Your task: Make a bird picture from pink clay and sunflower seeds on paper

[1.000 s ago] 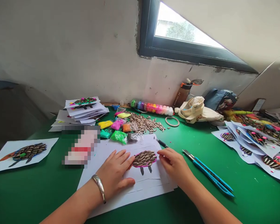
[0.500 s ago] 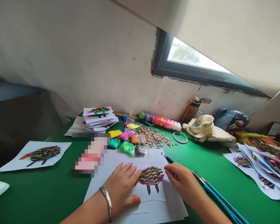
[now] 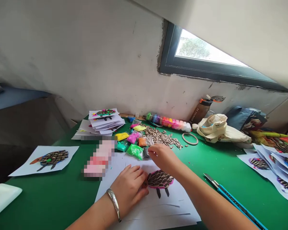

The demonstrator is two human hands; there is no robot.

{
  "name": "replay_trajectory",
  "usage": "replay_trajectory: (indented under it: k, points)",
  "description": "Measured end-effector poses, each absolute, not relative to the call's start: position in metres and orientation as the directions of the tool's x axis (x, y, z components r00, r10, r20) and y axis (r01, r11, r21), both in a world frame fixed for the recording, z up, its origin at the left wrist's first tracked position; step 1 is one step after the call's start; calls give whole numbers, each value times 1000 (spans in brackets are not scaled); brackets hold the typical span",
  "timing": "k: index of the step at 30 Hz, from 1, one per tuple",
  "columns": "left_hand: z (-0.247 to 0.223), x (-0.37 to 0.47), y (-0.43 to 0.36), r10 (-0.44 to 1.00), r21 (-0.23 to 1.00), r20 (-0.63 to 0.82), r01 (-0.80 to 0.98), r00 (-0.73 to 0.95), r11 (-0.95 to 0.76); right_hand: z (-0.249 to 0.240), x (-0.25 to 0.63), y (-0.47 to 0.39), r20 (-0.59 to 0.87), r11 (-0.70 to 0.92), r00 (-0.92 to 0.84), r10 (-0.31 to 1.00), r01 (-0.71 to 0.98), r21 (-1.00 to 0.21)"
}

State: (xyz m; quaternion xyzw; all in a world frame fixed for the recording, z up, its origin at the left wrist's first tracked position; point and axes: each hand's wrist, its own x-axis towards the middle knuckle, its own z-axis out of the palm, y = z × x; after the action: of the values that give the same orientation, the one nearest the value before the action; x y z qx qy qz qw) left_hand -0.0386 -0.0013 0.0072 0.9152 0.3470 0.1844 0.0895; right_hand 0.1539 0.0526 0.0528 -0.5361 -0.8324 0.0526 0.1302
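White paper point(image 3: 182, 207) lies on the green table, bearing a bird shape of striped sunflower seeds point(image 3: 160, 179) with a pink edge and two dark legs. My left hand point(image 3: 132, 183), with a silver bracelet at the wrist, rests on the paper at the seed shape's left end; its fingertips are partly hidden, so what they hold cannot be made out. My right hand point(image 3: 162, 155) hangs over the paper's top edge by the dark clay packet point(image 3: 146, 152), its fingers bent together. Bags of green clay point(image 3: 135, 151), pink clay point(image 3: 133, 137) and yellow clay point(image 3: 122, 136) lie just beyond.
Loose seeds point(image 3: 163, 137), a ring point(image 3: 190, 138) and a tube of coloured clay point(image 3: 170, 123) lie behind. A utility knife point(image 3: 232, 198) is at right. Finished pictures point(image 3: 52, 159) lie left; stacked papers point(image 3: 105, 124) stand at back left. A bottle point(image 3: 201, 110) and cloth bag point(image 3: 216, 127) stand behind.
My right hand has moved from the seed shape's right side up and away to the clay bags. My left hand's fingers have drawn in closer together. The view has shifted slightly left.
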Motion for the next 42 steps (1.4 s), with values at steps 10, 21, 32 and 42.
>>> replay_trajectory:
  k: [10,21,32,42]
  points:
    - [27,-36,-6,661,331,377,573,649,-750,29,106,65,133,542,-537,833,840,-3]
    - [67,-47,12,581,252,720,638,379,-728,94,148,47,328,439,-338,882,843,-312]
    - [58,2,13,927,950,6,288,374,-122,55,187,-13,174,158,35,984,270,-950]
    - [37,-1,12,888,994,-111,60,447,94,45,184,-23,312,319,-89,946,423,-848]
